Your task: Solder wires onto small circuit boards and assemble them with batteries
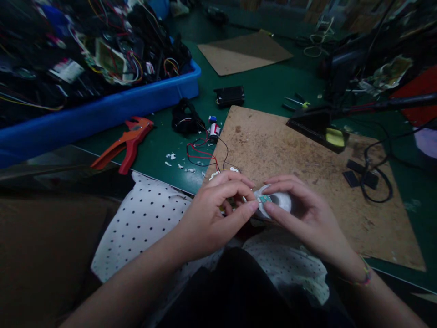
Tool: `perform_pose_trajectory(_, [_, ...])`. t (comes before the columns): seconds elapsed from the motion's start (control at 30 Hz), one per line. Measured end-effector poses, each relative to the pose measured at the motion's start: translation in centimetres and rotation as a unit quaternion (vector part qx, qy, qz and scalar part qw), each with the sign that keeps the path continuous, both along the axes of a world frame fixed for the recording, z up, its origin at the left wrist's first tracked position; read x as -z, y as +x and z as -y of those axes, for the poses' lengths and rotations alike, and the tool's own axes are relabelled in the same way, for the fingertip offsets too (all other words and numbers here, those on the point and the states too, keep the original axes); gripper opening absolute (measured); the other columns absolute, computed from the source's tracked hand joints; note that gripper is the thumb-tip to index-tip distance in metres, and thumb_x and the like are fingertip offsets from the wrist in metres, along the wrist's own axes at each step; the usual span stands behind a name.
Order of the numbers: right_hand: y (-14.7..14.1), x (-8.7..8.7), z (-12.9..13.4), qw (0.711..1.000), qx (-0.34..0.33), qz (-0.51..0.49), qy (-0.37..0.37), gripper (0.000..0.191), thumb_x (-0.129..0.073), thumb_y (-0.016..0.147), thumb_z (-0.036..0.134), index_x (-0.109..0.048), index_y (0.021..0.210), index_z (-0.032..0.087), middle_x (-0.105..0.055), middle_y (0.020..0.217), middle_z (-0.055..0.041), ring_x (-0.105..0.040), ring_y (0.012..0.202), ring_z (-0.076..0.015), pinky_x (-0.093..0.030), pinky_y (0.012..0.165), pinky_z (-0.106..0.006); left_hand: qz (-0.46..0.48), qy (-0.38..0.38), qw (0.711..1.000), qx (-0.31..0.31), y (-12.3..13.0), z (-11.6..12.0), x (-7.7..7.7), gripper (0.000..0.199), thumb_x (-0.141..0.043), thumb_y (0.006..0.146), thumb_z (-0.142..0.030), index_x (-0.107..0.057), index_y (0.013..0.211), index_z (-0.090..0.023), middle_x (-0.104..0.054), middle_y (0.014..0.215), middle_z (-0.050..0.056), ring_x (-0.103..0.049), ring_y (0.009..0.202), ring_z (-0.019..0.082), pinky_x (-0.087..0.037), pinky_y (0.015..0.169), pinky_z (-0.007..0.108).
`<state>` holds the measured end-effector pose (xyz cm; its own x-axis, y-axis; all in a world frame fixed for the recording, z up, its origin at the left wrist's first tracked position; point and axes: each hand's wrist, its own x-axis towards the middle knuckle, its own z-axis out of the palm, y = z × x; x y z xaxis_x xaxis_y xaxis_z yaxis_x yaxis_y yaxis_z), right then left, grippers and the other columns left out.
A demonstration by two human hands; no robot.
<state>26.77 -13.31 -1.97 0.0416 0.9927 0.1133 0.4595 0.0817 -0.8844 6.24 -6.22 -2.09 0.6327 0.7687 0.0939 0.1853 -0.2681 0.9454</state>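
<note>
Near the front edge of the brown board [324, 182], my right hand [303, 214] pinches a small green circuit board [265, 199] between thumb and fingers. A white round spool-like object [284, 201] lies just under it. My left hand [218, 212] is closed, thumb and index fingertip pressed together at the left side of the circuit board; what they pinch is too small to make out. Red and black wires [205, 156] run from beside my left hand to a small white and red cylinder [214, 131] on the green table.
Left, a blue tray [136, 101] holds tangled electronic parts. Red-orange cutters [128, 143] lie near the table edge. A black holder with yellow sponge [334, 136], black pieces [363, 174] and a cable are on the right. Cardboard [239, 52] lies behind, near a black block [230, 96].
</note>
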Motion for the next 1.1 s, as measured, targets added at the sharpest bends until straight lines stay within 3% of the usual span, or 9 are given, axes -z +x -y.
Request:
perform_pose_trajectory(0.27, [-0.7, 0.8, 0.1, 0.998, 0.026, -0.051, -0.009, 0.019, -0.074, 0.086, 0.032, -0.073, 0.105, 0.029, -0.067, 0.115, -0.0024, -0.061, 0.113, -0.0161, -0.05, 0.1, -0.032, 0.007, 0.005, 0.999, -0.038, 0.4, 0.0, 0.1, 0.006, -0.069, 0.085, -0.016, -0.071, 0.08, -0.016, -0.068, 0.107, 0.004, -0.065, 0.075, 0.007, -0.048, 0.05, 0.013])
perform_pose_trajectory(0.53, [-0.3, 1.0, 1.3, 0.991, 0.072, -0.107, -0.037, 0.029, -0.073, 0.087, 0.032, -0.068, 0.115, 0.031, -0.063, 0.121, -0.0033, -0.062, 0.112, -0.0152, -0.053, 0.095, -0.027, 0.025, 0.098, 0.995, 0.002, 0.5, 0.2, 0.1, 0.006, -0.066, 0.085, -0.01, -0.066, 0.082, -0.015, -0.07, 0.105, 0.001, -0.061, 0.07, 0.005, -0.048, 0.054, 0.014])
perform_pose_trajectory(0.77, [0.0, 1.1, 1.8, 0.984, 0.106, -0.138, -0.046, 0.03, -0.075, 0.085, 0.033, -0.068, 0.114, 0.032, -0.064, 0.121, -0.0018, -0.064, 0.108, -0.0144, -0.055, 0.093, -0.027, 0.014, 0.142, 0.989, 0.038, 0.5, 0.2, 0.4, 0.009, -0.064, 0.087, -0.008, -0.061, 0.085, -0.016, -0.072, 0.109, -0.001, -0.065, 0.082, 0.005, -0.049, 0.064, 0.015])
perform_pose_trajectory(0.93, [2.1, 0.5, 1.1, 0.969, 0.212, -0.127, -0.014, 0.032, -0.08, 0.079, 0.034, -0.071, 0.11, 0.031, -0.068, 0.117, -0.0005, -0.065, 0.105, -0.0145, -0.054, 0.092, -0.029, 0.006, 0.144, 0.989, 0.031, 0.5, 0.2, 0.1, 0.011, -0.065, 0.085, -0.007, -0.06, 0.083, -0.016, -0.074, 0.107, -0.002, -0.063, 0.075, 0.004, -0.048, 0.064, 0.016])
perform_pose_trajectory(1.03, [4.7, -0.2, -0.4, 0.949, 0.28, -0.14, 0.031, 0.032, -0.081, 0.076, 0.03, -0.073, 0.107, 0.031, -0.069, 0.113, 0.0009, -0.064, 0.103, -0.0149, -0.052, 0.096, -0.033, 0.002, 0.146, 0.989, 0.024, 0.6, 0.2, 0.0, 0.011, -0.065, 0.084, -0.007, -0.06, 0.081, -0.016, -0.075, 0.106, -0.002, -0.062, 0.073, 0.004, -0.047, 0.061, 0.017])
perform_pose_trajectory(1.1, [7.0, -0.6, -1.8, 0.933, 0.317, -0.163, 0.046, 0.031, -0.081, 0.075, 0.026, -0.073, 0.105, 0.031, -0.069, 0.109, 0.0002, -0.064, 0.098, -0.0153, -0.055, 0.089, -0.033, -0.004, 0.146, 0.989, 0.019, 0.7, 0.3, -0.1, 0.01, -0.065, 0.085, -0.008, -0.061, 0.081, -0.016, -0.075, 0.105, -0.002, -0.062, 0.074, 0.005, -0.046, 0.059, 0.017])
